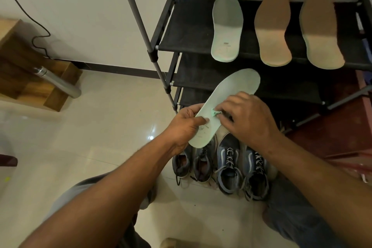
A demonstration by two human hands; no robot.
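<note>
1. Pale-green insole (231, 96), flat and smooth, was held above the shoes (229, 165).
2. L hand (185, 127) gripped its heel end; R hand (249, 119) pinched a small green scrap (215, 112) against it.
3. Black fabric shelf (187, 32) held 3 more: 1 grey-green insole (227, 26), 2 tan insoles (272, 32).
4. On the floor were 4 laced shoes.

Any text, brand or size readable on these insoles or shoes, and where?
Held mint-green insole: dark heel print by the thumb of the left hand, too blurred to read.
Mint-green insole on the rack shelf: grey mark, too small to read.
Blue sneakers: no text visible.
Small green scrap pinched by the right hand: no text.
</note>
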